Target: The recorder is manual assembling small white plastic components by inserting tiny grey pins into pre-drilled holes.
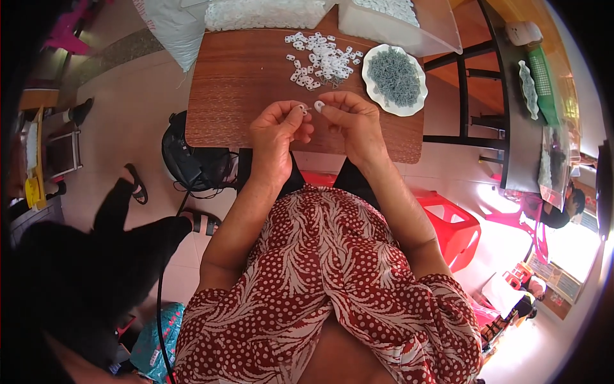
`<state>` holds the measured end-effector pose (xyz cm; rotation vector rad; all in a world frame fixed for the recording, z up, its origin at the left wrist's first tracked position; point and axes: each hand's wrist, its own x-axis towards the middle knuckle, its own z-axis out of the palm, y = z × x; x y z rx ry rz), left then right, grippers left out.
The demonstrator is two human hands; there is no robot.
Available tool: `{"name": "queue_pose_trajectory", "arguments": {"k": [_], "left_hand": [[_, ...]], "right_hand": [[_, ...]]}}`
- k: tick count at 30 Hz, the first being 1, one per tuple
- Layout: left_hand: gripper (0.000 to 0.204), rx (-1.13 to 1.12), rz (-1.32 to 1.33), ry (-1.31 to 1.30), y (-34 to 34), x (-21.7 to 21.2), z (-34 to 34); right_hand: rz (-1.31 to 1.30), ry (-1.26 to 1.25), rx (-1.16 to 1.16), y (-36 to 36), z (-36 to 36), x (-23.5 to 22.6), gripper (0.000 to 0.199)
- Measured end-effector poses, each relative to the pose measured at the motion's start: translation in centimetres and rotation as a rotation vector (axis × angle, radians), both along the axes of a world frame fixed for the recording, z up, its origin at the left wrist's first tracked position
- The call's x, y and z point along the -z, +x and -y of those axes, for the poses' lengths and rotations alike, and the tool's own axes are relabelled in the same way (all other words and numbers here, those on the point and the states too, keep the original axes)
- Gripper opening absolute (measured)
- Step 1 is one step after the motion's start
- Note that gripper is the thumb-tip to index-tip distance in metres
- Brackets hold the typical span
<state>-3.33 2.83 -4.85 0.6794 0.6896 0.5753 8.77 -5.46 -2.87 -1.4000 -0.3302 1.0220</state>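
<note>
Both hands are raised over the near part of the brown wooden table (224, 89), their fingertips almost meeting. My right hand (358, 125) pinches a small white plastic piece (318, 106) between thumb and forefinger. In my left hand (275, 131), thumb and forefinger are pressed together on a tiny pale piece, mostly covered by the fingers, too small to name. Just beyond the hands lies a loose pile of small white plastic pieces with holes (326, 57). A few thin grey bits show at its near edge. To its right, a white scalloped plate (419, 102) holds many small grey pieces (393, 77).
Along the table's far edge stand a clear bin (441, 43) and a container of white pieces (265, 15), beside a white sack (169, 32). A red plastic stool (457, 230) is under me. A black bag (185, 160) sits left; another person's sandalled foot (204, 224) is near.
</note>
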Motion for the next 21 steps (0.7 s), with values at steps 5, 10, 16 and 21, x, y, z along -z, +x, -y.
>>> {"name": "queue_pose_trajectory", "arguments": {"k": [5, 10, 16, 21], "left_hand": [[0.008, -0.024, -0.042, 0.076, -0.3, -0.6, 0.7], [0.007, -0.032, -0.088, 0.158, -0.4, -0.9, 1.0], [0.006, -0.067, -0.123, 0.229, -0.4, -0.8, 1.2], [0.006, -0.057, -0.134, 0.243, -0.5, -0.5, 1.2]], "right_hand": [[-0.171, -0.034, 0.049, -0.3, -0.1, -0.5, 0.016], [-0.302, -0.001, 0.01, 0.0, 0.1, 0.3, 0.013], [-0.351, -0.015, -0.003, -0.3, 0.1, 0.0, 0.013], [-0.275, -0.034, 0.021, -0.6, -0.1, -0.3, 0.011]]}}
